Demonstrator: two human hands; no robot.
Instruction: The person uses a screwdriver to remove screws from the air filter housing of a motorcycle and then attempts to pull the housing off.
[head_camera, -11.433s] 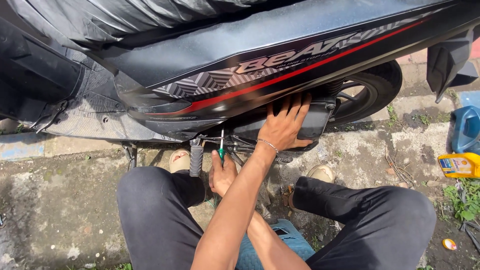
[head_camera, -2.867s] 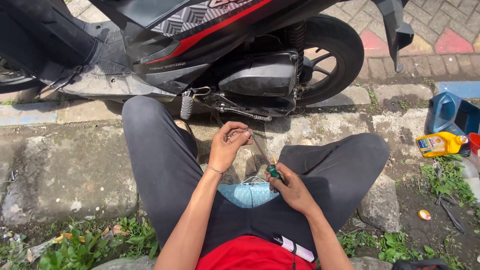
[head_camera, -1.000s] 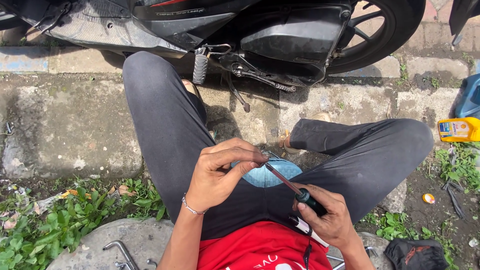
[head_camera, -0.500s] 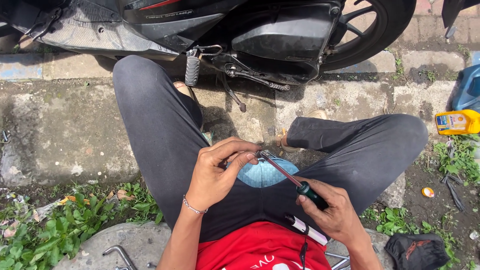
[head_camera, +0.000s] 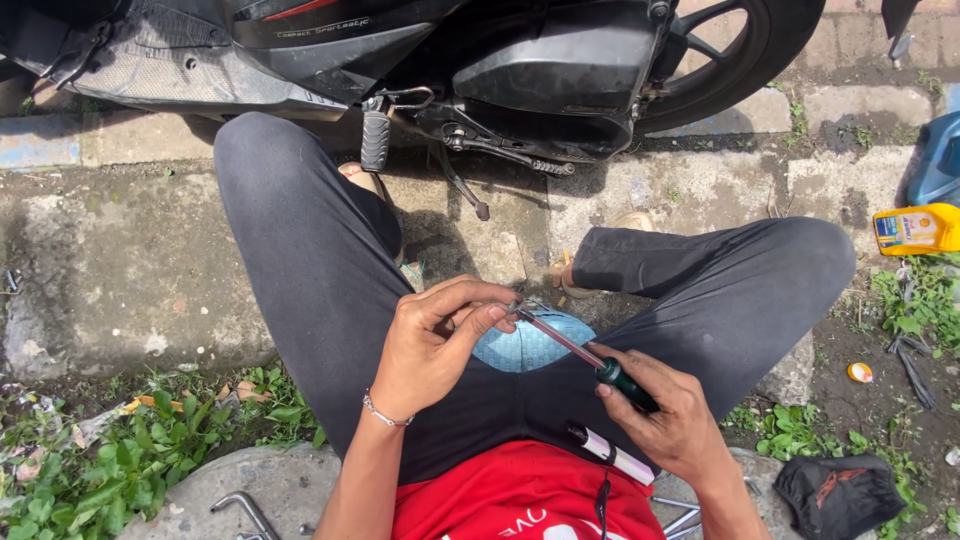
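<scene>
Gripping our green-handled steel screwdriver (head_camera: 590, 358), right hand (head_camera: 668, 420) closed; left hand (head_camera: 432, 345) pinches its tip; scooter work unresumed.

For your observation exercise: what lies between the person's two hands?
In the head view, the thin metal shaft of the green-handled screwdriver spans from the left hand to the right hand, above dark trousers.

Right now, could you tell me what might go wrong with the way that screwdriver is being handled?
The left hand pinches right at the screwdriver tip, so a slip by the right hand could jab a finger. Anything small at the tip could drop into the weeds and vanish.
</scene>
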